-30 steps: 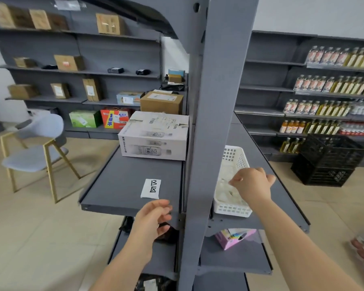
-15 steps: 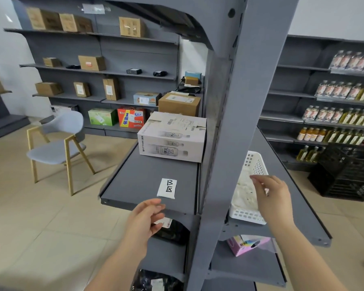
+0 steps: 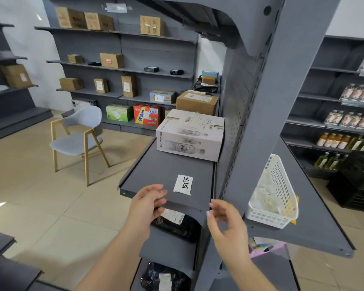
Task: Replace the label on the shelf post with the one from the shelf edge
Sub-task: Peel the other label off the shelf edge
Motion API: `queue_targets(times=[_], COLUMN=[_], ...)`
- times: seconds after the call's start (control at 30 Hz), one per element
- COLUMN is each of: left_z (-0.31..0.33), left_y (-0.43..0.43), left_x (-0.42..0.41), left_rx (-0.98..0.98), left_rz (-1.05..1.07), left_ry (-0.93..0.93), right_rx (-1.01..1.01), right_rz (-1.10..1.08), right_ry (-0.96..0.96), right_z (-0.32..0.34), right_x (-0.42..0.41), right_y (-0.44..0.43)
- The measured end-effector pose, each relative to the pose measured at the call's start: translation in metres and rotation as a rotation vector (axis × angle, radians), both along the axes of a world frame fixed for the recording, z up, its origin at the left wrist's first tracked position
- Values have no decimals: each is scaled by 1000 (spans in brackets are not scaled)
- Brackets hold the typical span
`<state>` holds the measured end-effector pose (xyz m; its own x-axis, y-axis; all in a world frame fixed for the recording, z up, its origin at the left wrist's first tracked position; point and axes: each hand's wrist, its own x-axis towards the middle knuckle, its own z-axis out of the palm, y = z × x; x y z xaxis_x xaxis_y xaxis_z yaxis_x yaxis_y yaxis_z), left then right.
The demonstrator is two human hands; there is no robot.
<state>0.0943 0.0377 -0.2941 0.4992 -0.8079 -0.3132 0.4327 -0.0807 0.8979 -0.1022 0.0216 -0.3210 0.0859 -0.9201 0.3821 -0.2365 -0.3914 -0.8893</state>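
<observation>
A white label [image 3: 183,184] with black handwritten characters lies flat on the grey shelf [image 3: 156,175], close to its front edge. The grey shelf post [image 3: 259,114] rises just right of it; I see no label on the part of the post in view. My left hand [image 3: 147,204] hovers at the shelf's front edge, left of the label, fingers apart and holding nothing. My right hand [image 3: 227,223] is in front of the post's base, below and right of the label, fingers loosely spread and empty.
A white carton [image 3: 189,135] sits farther back on the same shelf. A white plastic basket [image 3: 280,179] stands on the shelf right of the post. A black bag [image 3: 177,225] lies on the shelf below. A grey chair [image 3: 80,135] stands on the floor at left.
My right hand has left the white basket and crossed left, in front of the post, toward the shelf's front edge. My left hand has risen to the shelf edge.
</observation>
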Motion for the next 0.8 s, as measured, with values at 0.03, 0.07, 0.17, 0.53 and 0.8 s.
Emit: queue_targets(times=[0.03,0.07,0.17,0.53,0.8], left_z=[1,1,-2,-47,-47], left_y=[1,1,5,6,-1], left_x=[1,3,7,3,-15], left_rx=[-1,-2,2,147,155], left_rz=[5,10,25,-47,-106], left_ry=[-4,-6,-5,-26,-32], right_rx=[1,-4,-36,-161,-177], right_rz=[43,78,174,252,258], right_ry=[24,56,157,858,727], right_z=[0,0,-2,-16,-22], right_x=[8,15,37,75,62], right_y=[-3,-8,-27,-62,-42])
